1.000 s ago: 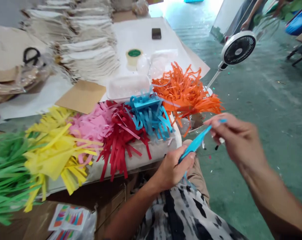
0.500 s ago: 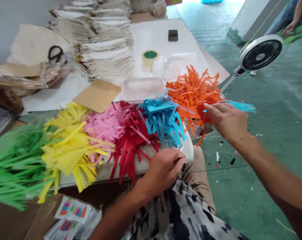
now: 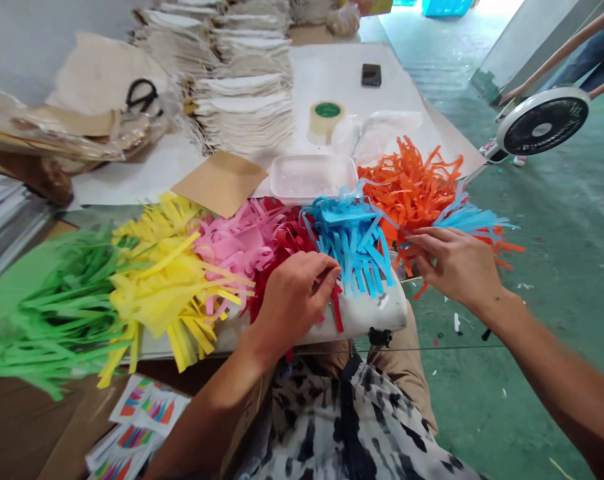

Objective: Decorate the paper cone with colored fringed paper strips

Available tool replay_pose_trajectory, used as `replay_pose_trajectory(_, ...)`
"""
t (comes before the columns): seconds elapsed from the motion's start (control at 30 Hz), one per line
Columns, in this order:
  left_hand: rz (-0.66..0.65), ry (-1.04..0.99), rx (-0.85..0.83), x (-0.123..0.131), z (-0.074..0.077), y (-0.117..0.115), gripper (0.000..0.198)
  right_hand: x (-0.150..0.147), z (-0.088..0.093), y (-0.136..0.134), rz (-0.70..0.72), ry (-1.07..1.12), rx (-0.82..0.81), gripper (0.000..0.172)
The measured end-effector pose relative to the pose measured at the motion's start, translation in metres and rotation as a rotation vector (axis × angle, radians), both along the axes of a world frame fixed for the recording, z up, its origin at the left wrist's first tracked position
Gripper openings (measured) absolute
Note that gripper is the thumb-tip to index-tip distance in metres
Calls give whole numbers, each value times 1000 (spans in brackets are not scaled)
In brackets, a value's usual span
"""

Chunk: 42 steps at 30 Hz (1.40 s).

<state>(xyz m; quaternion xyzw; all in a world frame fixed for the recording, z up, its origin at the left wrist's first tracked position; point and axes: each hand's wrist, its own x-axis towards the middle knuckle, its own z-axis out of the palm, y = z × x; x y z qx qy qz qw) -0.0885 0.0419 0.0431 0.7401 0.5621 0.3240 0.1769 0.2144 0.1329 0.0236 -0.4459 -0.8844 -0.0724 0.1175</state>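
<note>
Floor: green and scattered with paper scraps (image 3: 457, 323), seen from the head camera to the right of the table.
Table: its far part is covered by a white sheet (image 3: 327, 75), and its near edge (image 3: 369, 313) runs in front of the person.
Back of table: pale stacks (image 3: 252, 117) at the left, a tape roll (image 3: 325, 123) beside them, and a small dark block (image 3: 371, 75) farther off.
Middle: a brown card (image 3: 221, 181) lies just left of a white plastic tray (image 3: 312, 177).
Paper row: from left to right come green strips (image 3: 67, 320), yellow strips (image 3: 157, 293), pink strips (image 3: 242, 243), red strips (image 3: 292, 233), blue strips (image 3: 355, 233) and orange strips (image 3: 407, 187), neighbours touching or overlapping.
Right hand: the person's right hand (image 3: 452, 263) is at the near side of the orange heap, fingers pinched on a blue tassel (image 3: 475, 219) whose fringe spreads over the orange.
Left hand: the left hand (image 3: 299, 287) is over the red heap, near the blue one, thumb and finger drawn together at the tips; whether they grip anything I cannot tell.
Below: printed cards (image 3: 147, 410) lie under the table edge at the left.
Beyond: a fan (image 3: 543, 127) stands at the right, with another person's arms (image 3: 557, 59) behind it.
</note>
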Motion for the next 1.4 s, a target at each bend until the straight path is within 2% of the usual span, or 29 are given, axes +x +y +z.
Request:
replay_pose_trajectory(0.07,29,44,51,-2,1,11,15,-12,8,-3,8,109,7,30)
replay_pose_trajectory(0.2,145,87,95,-5,-3,39,7,-52,23,-1,113,256,7,25)
replay_pose_trajectory(0.3,242,115,75,-3,-7,58,16,-86,30,2,177,303,11,25)
replay_pose_trajectory(0.4,248,186,62,1,-9,72,22,-110,33,6,196,326,5,25)
replay_pose_trajectory(0.47,229,223,66,2,-9,78,22,-114,35,8,164,267,17,25)
replay_pose_trajectory(0.53,202,240,73,2,-9,82,21,-106,41,8,109,181,22,27)
replay_pose_trajectory(0.6,180,259,92,1,-8,85,16,-84,49,-1,18,97,21,29)
replay_pose_trajectory(0.67,161,287,115,-1,-7,87,13,-50,56,-20,-130,5,42,32)
replay_pose_trajectory(0.73,144,314,127,-3,-7,87,15,-9,55,-46,-329,-97,78,39)
replay_pose_trajectory(0.77,132,325,131,-4,-7,87,18,12,50,-60,-399,-152,64,45)
replay_pose_trajectory(0.83,103,341,141,-5,-8,86,24,50,34,-86,-431,-235,-14,52)
replay_pose_trajectory(0.97,75,325,187,-5,-7,84,26,94,-6,-117,-475,-258,-100,35)
replay_pose_trajectory(1.03,77,286,229,-5,-6,84,23,103,-19,-120,-519,-211,-75,31)
replay_pose_trajectory(1.1,82,220,263,-5,-4,86,20,110,-24,-119,-519,-141,-24,30)
replay_pose_trajectory(1.23,91,11,225,-7,-2,93,8,110,-13,-107,-400,35,-2,24)
replay_pose_trajectory(1.3,87,-94,158,-8,-2,98,4,91,2,-95,-358,82,-8,22)
replay_pose_trajectory(1.37,69,-161,103,-9,-2,101,6,56,18,-78,-294,122,14,19)
replay_pose_trajectory(1.4,55,-180,88,-9,-2,102,7,33,25,-67,-218,169,36,19)
